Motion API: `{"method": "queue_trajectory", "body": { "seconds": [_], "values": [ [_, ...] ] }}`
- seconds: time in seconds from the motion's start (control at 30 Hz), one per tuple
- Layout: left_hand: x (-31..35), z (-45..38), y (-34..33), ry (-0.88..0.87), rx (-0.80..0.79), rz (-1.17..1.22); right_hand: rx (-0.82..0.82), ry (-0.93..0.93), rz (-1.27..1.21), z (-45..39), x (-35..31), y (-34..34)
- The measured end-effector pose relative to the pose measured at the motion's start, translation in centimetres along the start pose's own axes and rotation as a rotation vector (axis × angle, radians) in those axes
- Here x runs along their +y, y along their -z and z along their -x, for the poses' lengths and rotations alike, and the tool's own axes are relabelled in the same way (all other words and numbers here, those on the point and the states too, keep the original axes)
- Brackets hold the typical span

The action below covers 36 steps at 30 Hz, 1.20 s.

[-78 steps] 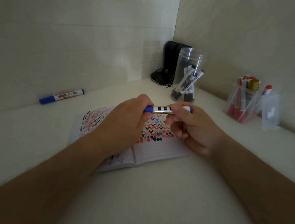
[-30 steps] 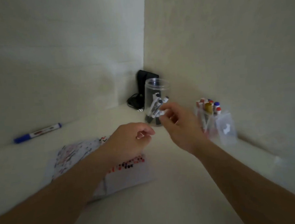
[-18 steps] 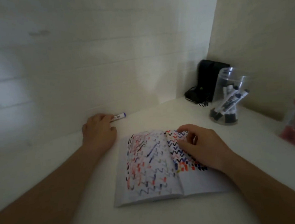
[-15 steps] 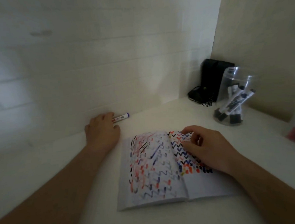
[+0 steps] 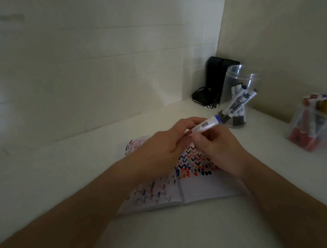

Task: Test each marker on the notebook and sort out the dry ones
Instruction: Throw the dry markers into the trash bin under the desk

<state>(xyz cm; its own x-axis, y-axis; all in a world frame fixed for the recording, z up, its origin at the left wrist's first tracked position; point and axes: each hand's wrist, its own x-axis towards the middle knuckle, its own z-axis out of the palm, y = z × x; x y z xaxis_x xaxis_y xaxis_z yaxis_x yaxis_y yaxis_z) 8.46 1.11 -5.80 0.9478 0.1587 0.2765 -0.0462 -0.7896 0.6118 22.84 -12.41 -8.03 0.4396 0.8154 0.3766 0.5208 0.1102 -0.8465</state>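
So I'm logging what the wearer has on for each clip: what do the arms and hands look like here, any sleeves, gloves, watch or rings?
Both forearms are bare up to the frame edge, with no sleeves in view. The left hand and right hand wear no gloves. No watch, bracelet or ring is visible on either, though the picture is dim and somewhat blurred.

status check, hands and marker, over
Left hand and right hand both grip blue marker above open notebook. Cap end hidden. Nothing in the way.
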Motion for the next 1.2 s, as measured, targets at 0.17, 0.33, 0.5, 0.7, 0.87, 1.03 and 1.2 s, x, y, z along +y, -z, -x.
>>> {"method": "queue_trajectory", "body": {
  "seconds": [0.17,0.33,0.5,0.7,0.87,1.03,1.2],
  "values": [
    [0.4,-0.5,-3.2,-0.095,0.0,0.062,0.055,-0.111,-0.306,1.5,-0.7,-0.1],
    [0.7,-0.4,-3.5,-0.056,0.012,0.182,-0.015,-0.163,-0.491,1.1,-0.1,-0.4],
    [0.4,-0.6,-3.9,-0.022,0.013,0.165,-0.001,-0.213,-0.545,1.3,0.2,-0.8],
    [0.5,-0.8,-4.4,-0.02,0.034,0.184,0.015,-0.229,-0.551,1.5,0.1,-0.4],
    [0.9,-0.1,-5.3,0.082,0.028,0.096,0.116,-0.279,-0.547,1.3,-0.4,0.7],
    [-0.1,0.8,-3.9,0.126,-0.04,-0.294,0.233,-0.355,-0.45,0.8,-1.3,6.2],
    [-0.4,0.7,-4.1,0.058,-0.177,-0.502,0.034,-0.401,-0.307,3.6,-1.0,6.5]
  ]
}}
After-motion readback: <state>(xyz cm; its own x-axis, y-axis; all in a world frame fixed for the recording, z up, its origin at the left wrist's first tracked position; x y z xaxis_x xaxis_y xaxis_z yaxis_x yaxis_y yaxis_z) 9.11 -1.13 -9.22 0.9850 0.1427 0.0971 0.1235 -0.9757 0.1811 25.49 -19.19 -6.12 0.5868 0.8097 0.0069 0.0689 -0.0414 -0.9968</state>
